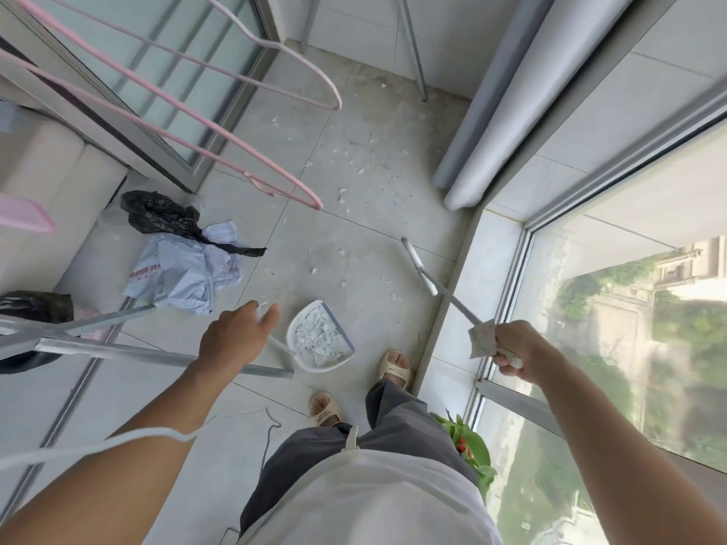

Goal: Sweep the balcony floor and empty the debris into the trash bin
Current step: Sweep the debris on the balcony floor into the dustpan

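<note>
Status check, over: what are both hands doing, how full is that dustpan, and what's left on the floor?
Left hand grips dustpan handle; right hand grips broom handle plus paper scrap. Dustpan holds white debris. White scraps scattered ahead; drying rack overhangs.

A white dustpan [320, 337], filled with pale paper scraps, is set on the grey floor tiles [366, 249] near the feet. A slim broom handle [440, 287] is tilted toward the right sill. White debris [354, 167] is scattered farther off.
</note>
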The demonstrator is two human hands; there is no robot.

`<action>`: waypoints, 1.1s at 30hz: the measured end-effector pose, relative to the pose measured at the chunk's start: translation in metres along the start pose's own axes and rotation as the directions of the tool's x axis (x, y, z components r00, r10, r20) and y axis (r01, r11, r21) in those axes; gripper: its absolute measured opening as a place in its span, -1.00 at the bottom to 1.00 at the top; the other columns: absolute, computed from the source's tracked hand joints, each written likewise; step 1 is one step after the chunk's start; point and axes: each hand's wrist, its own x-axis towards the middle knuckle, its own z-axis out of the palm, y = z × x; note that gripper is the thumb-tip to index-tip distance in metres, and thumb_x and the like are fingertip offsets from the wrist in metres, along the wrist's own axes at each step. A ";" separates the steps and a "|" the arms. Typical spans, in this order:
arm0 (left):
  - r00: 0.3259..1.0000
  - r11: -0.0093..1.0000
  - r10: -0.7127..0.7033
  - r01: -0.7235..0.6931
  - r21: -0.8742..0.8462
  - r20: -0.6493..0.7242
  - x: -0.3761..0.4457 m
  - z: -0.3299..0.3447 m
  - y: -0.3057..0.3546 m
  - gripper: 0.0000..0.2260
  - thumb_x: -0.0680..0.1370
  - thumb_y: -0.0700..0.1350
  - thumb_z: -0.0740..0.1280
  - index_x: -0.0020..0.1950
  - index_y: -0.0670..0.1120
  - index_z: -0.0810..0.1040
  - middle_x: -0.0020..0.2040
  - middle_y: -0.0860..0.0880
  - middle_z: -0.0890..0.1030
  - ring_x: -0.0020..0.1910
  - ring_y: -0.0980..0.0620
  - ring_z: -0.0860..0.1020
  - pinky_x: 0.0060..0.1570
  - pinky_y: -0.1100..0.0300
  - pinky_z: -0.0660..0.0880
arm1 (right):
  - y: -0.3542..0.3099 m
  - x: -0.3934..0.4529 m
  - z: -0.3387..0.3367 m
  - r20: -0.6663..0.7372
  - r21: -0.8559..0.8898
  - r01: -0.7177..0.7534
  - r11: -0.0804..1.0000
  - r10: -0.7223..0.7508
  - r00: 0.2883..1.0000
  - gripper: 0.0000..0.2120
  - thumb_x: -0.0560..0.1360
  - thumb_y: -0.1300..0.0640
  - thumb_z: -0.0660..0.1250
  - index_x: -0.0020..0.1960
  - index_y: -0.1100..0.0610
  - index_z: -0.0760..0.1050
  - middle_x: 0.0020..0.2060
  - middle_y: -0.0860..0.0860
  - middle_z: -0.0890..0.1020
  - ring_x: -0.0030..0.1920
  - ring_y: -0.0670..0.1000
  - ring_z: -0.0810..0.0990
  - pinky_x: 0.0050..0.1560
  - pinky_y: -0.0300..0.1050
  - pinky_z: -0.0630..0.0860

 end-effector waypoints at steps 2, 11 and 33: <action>1.000 1.000 0.009 -0.009 -0.004 0.001 -0.003 0.002 -0.006 -0.47 0.62 0.26 -0.01 0.27 -0.09 0.47 0.14 -0.21 0.59 0.14 -0.25 0.50 -0.06 0.00 0.36 | 0.008 -0.003 0.021 -0.052 -0.083 0.004 0.997 -0.008 0.999 -0.82 0.51 0.35 0.13 -0.09 0.41 0.49 -0.46 0.14 0.43 -0.59 0.00 0.35 -0.53 -0.29 0.25; 0.999 0.999 0.042 -0.042 0.030 -0.002 -0.027 0.006 -0.026 -0.49 0.61 0.29 0.01 0.16 -0.09 0.47 0.05 -0.23 0.60 0.05 -0.25 0.54 -0.03 0.01 0.47 | 0.040 -0.009 0.112 0.060 -0.167 -0.060 0.984 0.071 0.996 -0.78 0.53 0.33 0.07 -0.03 0.36 0.49 -0.34 0.16 0.48 -0.51 0.02 0.38 -0.48 -0.23 0.26; 0.987 0.998 0.032 -0.039 0.044 0.158 -0.010 0.003 -0.006 -0.43 0.61 0.30 -0.06 0.23 -0.18 0.31 0.16 -0.25 0.55 0.11 -0.24 0.53 -0.10 0.03 0.37 | 0.026 -0.023 0.111 0.252 -0.228 -0.041 0.973 0.100 0.963 -0.83 0.56 0.28 0.11 0.01 0.33 0.44 -0.27 0.17 0.49 -0.57 -0.03 0.31 -0.59 -0.29 0.22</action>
